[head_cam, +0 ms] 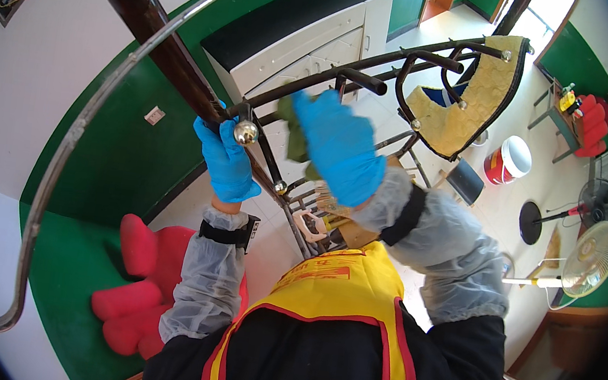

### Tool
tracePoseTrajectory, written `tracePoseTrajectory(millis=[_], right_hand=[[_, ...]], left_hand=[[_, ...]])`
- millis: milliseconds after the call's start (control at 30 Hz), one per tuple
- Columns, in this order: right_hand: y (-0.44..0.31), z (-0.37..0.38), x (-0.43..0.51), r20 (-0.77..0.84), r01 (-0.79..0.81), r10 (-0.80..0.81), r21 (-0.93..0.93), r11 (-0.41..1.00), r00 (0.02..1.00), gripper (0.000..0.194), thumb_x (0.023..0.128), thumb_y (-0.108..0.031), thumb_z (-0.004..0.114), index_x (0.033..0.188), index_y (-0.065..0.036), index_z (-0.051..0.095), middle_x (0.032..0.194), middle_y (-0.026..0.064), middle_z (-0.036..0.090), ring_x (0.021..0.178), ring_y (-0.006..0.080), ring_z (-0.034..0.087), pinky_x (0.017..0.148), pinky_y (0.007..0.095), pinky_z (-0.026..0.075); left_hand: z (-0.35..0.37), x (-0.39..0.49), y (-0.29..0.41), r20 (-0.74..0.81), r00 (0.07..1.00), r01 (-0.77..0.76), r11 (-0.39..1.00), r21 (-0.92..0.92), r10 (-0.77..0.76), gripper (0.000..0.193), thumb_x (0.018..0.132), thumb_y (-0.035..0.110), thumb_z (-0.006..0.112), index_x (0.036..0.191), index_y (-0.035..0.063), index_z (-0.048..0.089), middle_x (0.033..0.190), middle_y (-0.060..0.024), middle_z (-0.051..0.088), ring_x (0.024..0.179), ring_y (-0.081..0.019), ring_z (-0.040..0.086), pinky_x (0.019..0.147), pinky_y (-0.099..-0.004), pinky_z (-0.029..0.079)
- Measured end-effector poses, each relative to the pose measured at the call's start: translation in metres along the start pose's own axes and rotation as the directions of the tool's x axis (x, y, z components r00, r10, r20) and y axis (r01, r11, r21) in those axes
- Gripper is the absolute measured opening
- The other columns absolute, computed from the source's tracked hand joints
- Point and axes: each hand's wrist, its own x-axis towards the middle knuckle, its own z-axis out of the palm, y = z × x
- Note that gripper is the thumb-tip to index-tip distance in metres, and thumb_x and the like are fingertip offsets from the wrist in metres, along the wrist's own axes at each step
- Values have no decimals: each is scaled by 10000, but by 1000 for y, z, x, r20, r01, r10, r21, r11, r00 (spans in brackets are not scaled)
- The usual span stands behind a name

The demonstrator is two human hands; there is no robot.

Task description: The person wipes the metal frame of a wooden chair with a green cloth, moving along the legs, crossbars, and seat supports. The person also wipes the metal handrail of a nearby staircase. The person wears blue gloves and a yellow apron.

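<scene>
My left hand (226,163), in a blue glove, is wrapped around the near corner of a dark metal frame (317,80), just under a shiny ball end (245,132). A thick glossy brown pole (143,16) slants down to this same corner. In my right hand (340,146), also gloved in blue, is a green cloth (295,132), held beside the frame's long bar; the hand is slightly blurred. Whether the cloth touches the bar I cannot tell. Curved hooks stick out from the frame. Over its far end hangs a yellow quilted pad with dark edging (461,118).
A bent metal tube (85,117) arcs across the left side. Below lie a handsaw (310,226) and a brush (331,200). Red cushioned seating (156,280) is at lower left, a black-topped cabinet (306,36) ahead. A bucket (515,154) and two fans (591,259) stand on the right.
</scene>
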Motion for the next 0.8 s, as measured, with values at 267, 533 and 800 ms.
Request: tracePoseTrajectory(millis=[267,533,800], right_hand=[[-14,12,-3,-64,-42,47,83,996,997,633,788,-87,648,1367,-59,393,900,148,608,649,281,638,483,356,487],[-12,6,-33,355,-75,-179,597,798,918,720,829,-164,558,1483,-208,261,815,205,648,652,354,644,584,436,527],[9,-27,-38,111,47,-120,508,860,986,607,764,-99,649,1332,-191,455,1009,114,590,793,318,639,643,385,541]], left_hand=[[6,-4,5,-29,997,-77,997,11,77,438,1005,250,462,1371,69,303,1120,-78,536,948,-152,522,843,-303,448],[-6,1,17,108,994,32,999,26,-35,461,1007,201,444,1414,87,260,1269,-81,452,1099,-187,469,978,-325,368],[-2,-1,13,101,995,30,996,-81,-22,450,1004,180,447,1410,89,276,1280,-65,449,1105,-181,463,991,-330,362]])
